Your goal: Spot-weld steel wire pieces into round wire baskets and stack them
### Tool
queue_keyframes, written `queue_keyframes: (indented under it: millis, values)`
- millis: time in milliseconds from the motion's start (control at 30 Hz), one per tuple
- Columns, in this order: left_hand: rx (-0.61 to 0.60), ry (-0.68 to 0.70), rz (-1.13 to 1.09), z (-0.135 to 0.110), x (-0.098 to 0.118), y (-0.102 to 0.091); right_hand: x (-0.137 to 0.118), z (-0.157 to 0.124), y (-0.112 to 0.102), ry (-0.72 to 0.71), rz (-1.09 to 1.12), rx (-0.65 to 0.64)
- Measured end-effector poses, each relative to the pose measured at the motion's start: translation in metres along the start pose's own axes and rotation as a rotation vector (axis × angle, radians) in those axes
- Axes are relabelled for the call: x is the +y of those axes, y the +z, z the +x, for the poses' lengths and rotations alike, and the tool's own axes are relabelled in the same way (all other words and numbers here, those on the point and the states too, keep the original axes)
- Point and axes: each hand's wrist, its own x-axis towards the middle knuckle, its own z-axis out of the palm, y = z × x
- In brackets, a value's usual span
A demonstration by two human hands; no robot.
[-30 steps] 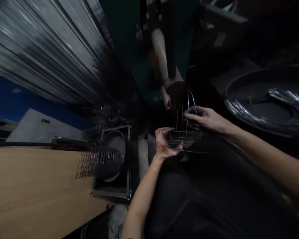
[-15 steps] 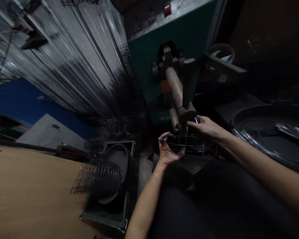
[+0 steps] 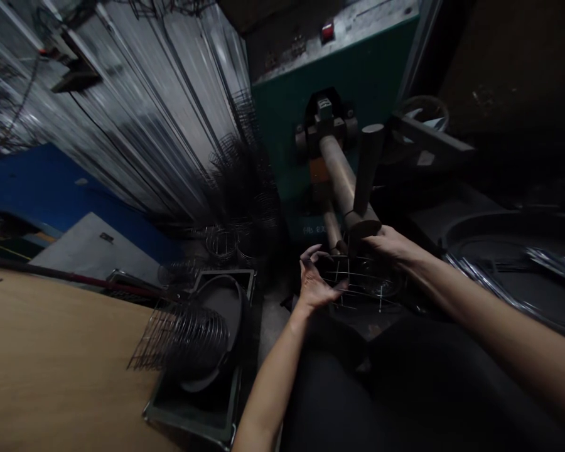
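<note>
A round wire frame (image 3: 358,290) of thin metal hoops and short cross wires sits under the electrode arms of a green spot welder (image 3: 282,119). My left hand (image 3: 314,282) curls round the left side of this frame, thumb low and fingers over the top, gripping it. Close beside the tip of the upper electrode arm (image 3: 343,172), my right hand (image 3: 388,243) is closed above the frame's right side. Its fingertips are partly behind the arm's end, so what they pinch is hidden.
Left of me, a stack of bent wire pieces (image 3: 188,336) leans on a dark round pan (image 3: 233,314) over a metal-edged crate (image 3: 193,427). A wooden board (image 3: 51,364) lies further left. Wire bundles (image 3: 492,282) rest in a large round tub (image 3: 456,232) on the right.
The wire frame has turned or tilted a little in my hands. My right fingers have gone further behind the electrode tip, hiding a short shiny wire seen by them before. The view has shifted slightly.
</note>
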Motion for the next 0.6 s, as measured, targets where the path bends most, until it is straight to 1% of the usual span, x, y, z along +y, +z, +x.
queue_keyframes:
  millis: [67,133,233,300,400,433,500,533,600]
  values:
    - [-0.007,0.002,0.021,0.001,-0.001,-0.002,-0.001,-0.001,0.002,0.076,0.094,0.035]
    - [-0.022,0.009,0.042,0.001,-0.002,-0.004,0.002,-0.001,0.004,0.129,0.159,0.041]
    - [-0.038,0.021,0.061,0.002,-0.003,-0.006,0.007,0.002,0.008,0.151,0.149,0.059]
    - [-0.046,0.028,0.072,0.004,-0.003,-0.007,0.006,0.003,0.009,0.157,0.156,0.110]
    - [-0.055,0.073,0.099,0.005,-0.003,-0.009,-0.003,0.001,0.007,0.182,0.290,0.220]
    - [-0.055,0.093,0.099,0.005,-0.003,-0.010,-0.005,0.000,0.005,0.201,0.335,0.227]
    - [-0.052,0.133,0.084,0.004,-0.004,-0.013,-0.009,-0.004,0.002,0.240,0.384,0.182]
    - [-0.050,0.147,0.075,0.004,-0.004,-0.014,-0.010,-0.005,0.001,0.257,0.385,0.154]
    - [-0.058,0.168,0.062,0.002,-0.006,-0.017,-0.010,-0.005,-0.002,0.277,0.384,0.152]
